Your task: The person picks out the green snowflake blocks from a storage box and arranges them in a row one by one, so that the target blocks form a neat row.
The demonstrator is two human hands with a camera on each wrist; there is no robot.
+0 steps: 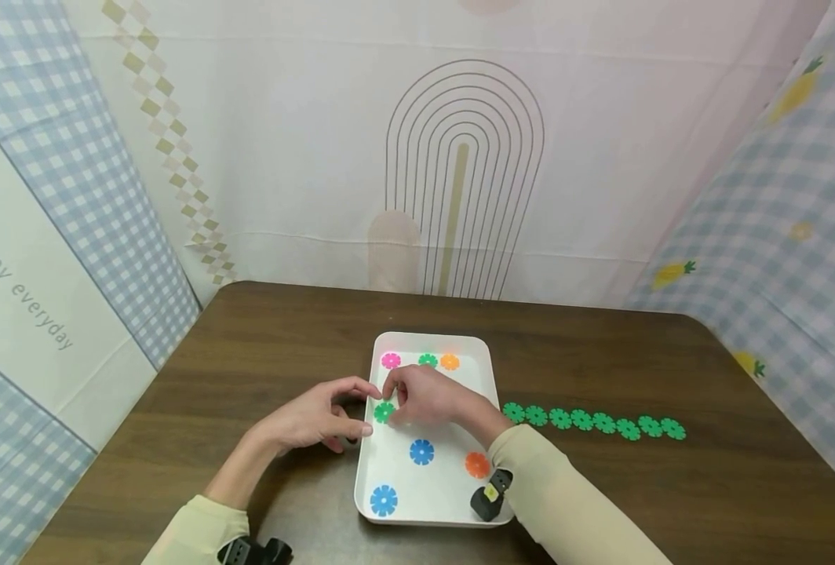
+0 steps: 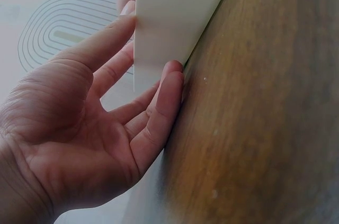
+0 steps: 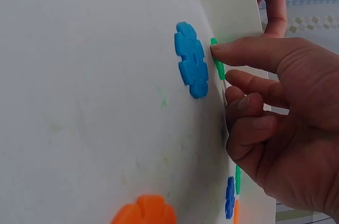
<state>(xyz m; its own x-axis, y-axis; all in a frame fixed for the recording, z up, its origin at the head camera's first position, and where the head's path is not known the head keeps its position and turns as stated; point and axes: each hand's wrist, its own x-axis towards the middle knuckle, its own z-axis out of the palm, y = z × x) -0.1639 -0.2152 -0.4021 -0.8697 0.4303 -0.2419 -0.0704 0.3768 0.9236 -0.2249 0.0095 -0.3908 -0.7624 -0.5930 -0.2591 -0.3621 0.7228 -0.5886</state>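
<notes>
My right hand (image 1: 428,394) reaches over the white tray (image 1: 453,502) and pinches a green flower-shaped disc (image 1: 384,413) beside the left wall. In the right wrist view, the thumb and index fingertip are at that disc's (image 3: 219,64) edges. My left hand (image 1: 319,416) is at the tray's left side, its fingers spread and loosely bent. Seen from the left wrist, its thumb touches the rim and a fingertip meets the lower edge of the tray wall (image 2: 164,17). A blue disc (image 1: 421,452) lies just below the right hand.
Pink (image 1: 391,360), green (image 1: 428,359) and orange (image 1: 449,362) discs lie at the tray's far end. Nearer are another blue disc (image 1: 384,501) and a red-orange one (image 1: 477,464). A row of several green discs (image 1: 582,420) stretches rightward across the brown table (image 1: 601,345).
</notes>
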